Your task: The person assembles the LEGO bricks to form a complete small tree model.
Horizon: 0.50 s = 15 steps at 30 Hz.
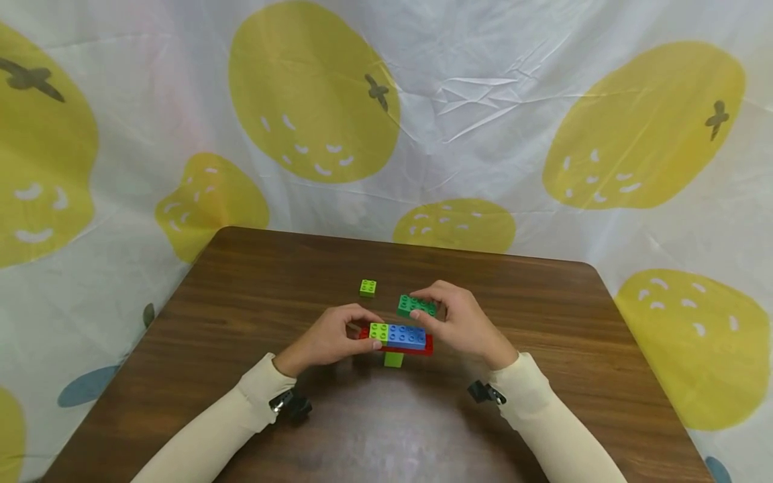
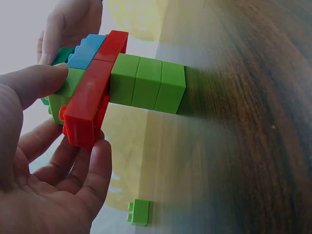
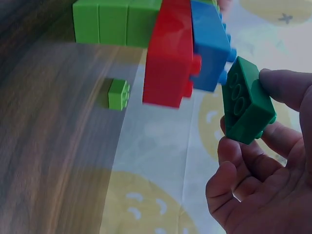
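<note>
A T-shaped build of toy building bricks stands on the table. Its stem is several lime green bricks point(image 2: 146, 83) stacked up, and long red bricks point(image 2: 90, 97) lie across the top. On the red layer sit a lime brick point(image 1: 378, 333) and a longer blue brick point(image 1: 408, 337). My left hand point(image 1: 331, 337) grips the build's left end, thumb on the near side of the lime brick and fingers round the far side. My right hand point(image 1: 461, 322) pinches a dark green brick point(image 3: 251, 102) between thumb and fingers, its hollow underside tilted toward the blue brick's studs.
A loose lime brick point(image 1: 368, 288) lies on the brown wooden table point(image 1: 290, 268) beyond the build. Behind the table hangs a white cloth point(image 1: 465, 134) printed with yellow fruit.
</note>
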Tool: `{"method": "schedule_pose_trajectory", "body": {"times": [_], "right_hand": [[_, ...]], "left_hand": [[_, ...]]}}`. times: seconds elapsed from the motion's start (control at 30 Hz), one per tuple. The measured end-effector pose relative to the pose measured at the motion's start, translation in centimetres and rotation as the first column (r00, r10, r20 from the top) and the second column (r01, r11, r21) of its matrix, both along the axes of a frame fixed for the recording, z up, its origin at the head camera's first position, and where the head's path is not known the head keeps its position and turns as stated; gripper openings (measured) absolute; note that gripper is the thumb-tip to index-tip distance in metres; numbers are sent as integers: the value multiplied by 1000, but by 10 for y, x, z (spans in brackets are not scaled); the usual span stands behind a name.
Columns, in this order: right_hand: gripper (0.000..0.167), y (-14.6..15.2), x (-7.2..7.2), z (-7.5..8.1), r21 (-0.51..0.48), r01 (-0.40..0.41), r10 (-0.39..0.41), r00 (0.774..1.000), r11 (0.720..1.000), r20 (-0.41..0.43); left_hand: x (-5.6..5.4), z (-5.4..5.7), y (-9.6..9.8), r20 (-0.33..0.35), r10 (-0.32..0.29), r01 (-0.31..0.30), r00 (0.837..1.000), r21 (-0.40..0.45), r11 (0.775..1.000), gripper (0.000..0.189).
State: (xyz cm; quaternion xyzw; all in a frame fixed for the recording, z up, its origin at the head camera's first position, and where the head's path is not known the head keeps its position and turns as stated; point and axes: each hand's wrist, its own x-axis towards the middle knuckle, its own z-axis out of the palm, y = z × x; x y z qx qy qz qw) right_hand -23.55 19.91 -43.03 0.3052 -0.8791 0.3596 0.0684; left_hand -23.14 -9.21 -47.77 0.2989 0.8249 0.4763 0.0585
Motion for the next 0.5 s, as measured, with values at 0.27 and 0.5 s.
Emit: {"method": "schedule_pose_trajectory", "body": {"times": [0.27, 0.5], "right_hand": [[31, -11, 8, -3, 37, -56, 58, 996, 998, -73], [33, -16, 13, -2, 35, -99, 102, 990, 994, -97]], "left_hand": [[2, -1, 0, -9, -6, 6, 1000, -13, 1000, 39], [1, -1, 1, -22, 4, -4, 1000, -11, 1000, 40]]}}
